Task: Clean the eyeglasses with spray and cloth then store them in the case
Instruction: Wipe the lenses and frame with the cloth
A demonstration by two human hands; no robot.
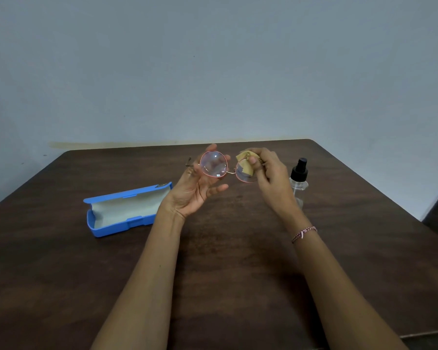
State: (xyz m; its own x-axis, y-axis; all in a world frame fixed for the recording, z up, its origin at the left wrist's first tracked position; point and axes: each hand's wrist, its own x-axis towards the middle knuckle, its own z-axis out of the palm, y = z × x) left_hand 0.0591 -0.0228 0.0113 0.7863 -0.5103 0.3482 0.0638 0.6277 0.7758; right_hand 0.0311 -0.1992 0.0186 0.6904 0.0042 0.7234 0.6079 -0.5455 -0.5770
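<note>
Fingers of our left hand curled around the rim of one lens, gripping the eyeglasses and holding them up above the table, lenses turned toward us. Our right hand pinched a small tan cloth against the other lens, thumb on the near face and the remaining fingers folded behind, so the cloth covered the upper part of that lens. One temple arm stuck out past our left hand; the other was hidden behind our right.

We had the blue case lying open on the table to our left, well apart from the eyeglasses, its lid tipped back. Its pale lining showed along the whole trough, and we saw nothing lying inside it.

We saw the spray bottle standing upright on the table just beyond our right hand, partly hidden by the wrist. It had a clear body and a black pump top. We could not tell how much liquid it held.

A braided bracelet sat on our right wrist. Behind the dark wooden table rose a plain pale wall.
</note>
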